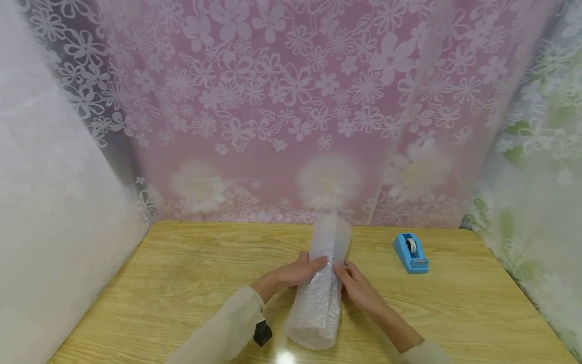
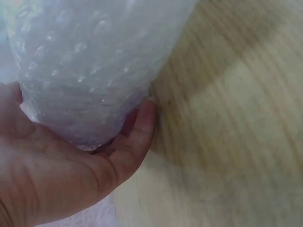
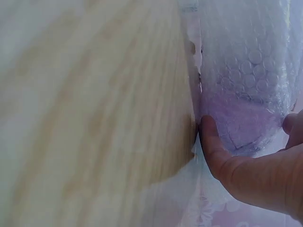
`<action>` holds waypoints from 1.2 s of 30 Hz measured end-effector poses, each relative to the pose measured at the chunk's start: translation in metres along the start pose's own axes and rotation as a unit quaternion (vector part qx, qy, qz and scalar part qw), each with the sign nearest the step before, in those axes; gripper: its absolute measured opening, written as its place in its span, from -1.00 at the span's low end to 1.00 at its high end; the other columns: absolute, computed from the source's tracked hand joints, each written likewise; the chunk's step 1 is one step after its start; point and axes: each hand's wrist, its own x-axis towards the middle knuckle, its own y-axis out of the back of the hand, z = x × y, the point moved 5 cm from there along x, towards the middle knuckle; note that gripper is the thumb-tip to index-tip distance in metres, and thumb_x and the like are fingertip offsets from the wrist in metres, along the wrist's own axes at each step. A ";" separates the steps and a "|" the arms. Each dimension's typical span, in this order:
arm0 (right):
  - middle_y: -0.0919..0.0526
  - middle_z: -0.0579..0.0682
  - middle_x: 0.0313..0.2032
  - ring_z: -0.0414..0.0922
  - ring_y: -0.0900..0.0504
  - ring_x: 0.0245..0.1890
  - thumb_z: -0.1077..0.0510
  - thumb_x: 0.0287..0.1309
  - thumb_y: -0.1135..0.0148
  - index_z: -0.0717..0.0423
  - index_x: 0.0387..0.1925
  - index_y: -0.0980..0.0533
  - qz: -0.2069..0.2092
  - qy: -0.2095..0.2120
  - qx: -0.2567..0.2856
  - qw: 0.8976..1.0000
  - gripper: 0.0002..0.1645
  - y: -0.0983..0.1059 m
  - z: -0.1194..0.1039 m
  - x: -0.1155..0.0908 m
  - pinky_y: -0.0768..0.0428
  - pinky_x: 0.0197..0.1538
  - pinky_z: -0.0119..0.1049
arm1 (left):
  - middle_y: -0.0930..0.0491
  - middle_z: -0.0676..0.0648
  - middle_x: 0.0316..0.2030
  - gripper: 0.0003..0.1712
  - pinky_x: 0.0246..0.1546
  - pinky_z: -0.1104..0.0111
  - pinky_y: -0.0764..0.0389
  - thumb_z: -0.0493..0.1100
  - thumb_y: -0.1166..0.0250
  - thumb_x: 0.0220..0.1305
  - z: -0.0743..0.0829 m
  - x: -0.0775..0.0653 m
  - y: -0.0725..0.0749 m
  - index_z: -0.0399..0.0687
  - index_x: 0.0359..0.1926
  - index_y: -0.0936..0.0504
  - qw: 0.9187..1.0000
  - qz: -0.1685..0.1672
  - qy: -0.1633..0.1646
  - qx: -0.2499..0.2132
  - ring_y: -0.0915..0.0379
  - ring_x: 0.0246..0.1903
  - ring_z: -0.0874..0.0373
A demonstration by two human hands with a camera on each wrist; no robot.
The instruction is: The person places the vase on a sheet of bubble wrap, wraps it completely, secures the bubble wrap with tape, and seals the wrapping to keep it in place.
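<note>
A roll of clear bubble wrap (image 1: pixel 313 308) lies lengthwise on the table, its far end near the back edge. My left hand (image 1: pixel 295 273) grips its left side about midway, thumb on top. From the other side my right hand (image 1: pixel 359 289) holds it, its thumb close to a lengthwise edge of the wrap. In the left wrist view, fingers (image 2: pixel 144 120) curl under the bubble wrap (image 2: pixel 94 61). The right wrist view has a finger (image 3: pixel 210 142) and the thumb on opposite sides of the wrap (image 3: pixel 246 66). What lies inside the roll is hidden.
A blue tape dispenser (image 1: pixel 420 265) with a roll of tape stands at the right rear of the wooden table (image 1: pixel 182 283). Flowered sheets (image 1: pixel 273 136) hang behind the table and along both sides. A small black device (image 1: pixel 262 333) sits by the left sleeve.
</note>
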 end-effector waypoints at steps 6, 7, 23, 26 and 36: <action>-0.33 0.20 0.27 0.13 -0.35 0.23 -0.25 0.37 0.09 0.12 0.46 -0.04 -0.005 0.010 -0.031 0.999 -0.17 0.000 -0.005 0.006 -0.37 0.17 0.08 | -0.34 -0.20 -0.05 -0.05 -0.05 0.04 -0.46 0.43 0.05 0.28 -0.004 0.002 0.000 -0.34 0.25 -0.12 0.998 0.047 -0.019 -0.047 -0.40 -0.09 -0.05; -0.32 0.20 0.28 0.13 -0.33 0.24 -0.26 0.36 0.09 0.11 0.46 -0.04 -0.004 0.012 -0.038 0.999 -0.17 0.000 -0.006 0.008 -0.35 0.19 0.09 | -0.36 -0.19 -0.07 -0.09 -0.06 0.05 -0.46 0.41 0.05 0.29 -0.005 0.002 0.000 -0.33 0.23 -0.14 0.997 0.054 -0.022 -0.054 -0.40 -0.10 -0.04; 0.08 0.17 0.45 0.17 0.10 0.41 -0.23 0.42 0.23 -0.04 0.50 0.13 -0.006 -0.015 0.000 1.000 -0.22 -0.006 -0.005 0.025 0.11 0.34 0.16 | -0.36 -0.17 -0.02 -0.15 0.05 0.00 -0.36 0.33 0.11 0.37 -0.009 0.008 -0.003 -0.32 0.31 -0.10 0.987 0.123 -0.040 -0.097 -0.36 -0.02 -0.04; 0.06 0.17 0.45 0.19 0.04 0.40 -0.21 0.44 0.24 -0.06 0.50 0.14 -0.012 -0.019 0.023 0.999 -0.24 -0.006 -0.005 0.028 0.06 0.33 0.19 | -0.38 -0.16 -0.03 -0.17 0.03 0.01 -0.39 0.32 0.11 0.37 -0.008 0.009 -0.002 -0.31 0.30 -0.12 0.985 0.131 -0.046 -0.099 -0.38 -0.04 -0.03; 0.08 0.12 0.46 0.15 0.05 0.41 -0.26 0.40 0.20 -0.08 0.51 0.16 -0.023 -0.020 0.039 0.999 -0.19 -0.005 -0.006 0.036 0.05 0.34 0.17 | -0.45 -0.15 -0.10 -0.21 -0.10 0.06 -0.49 0.30 0.10 0.38 -0.007 0.016 0.004 -0.31 0.24 -0.22 0.980 0.171 -0.063 -0.077 -0.45 -0.14 0.00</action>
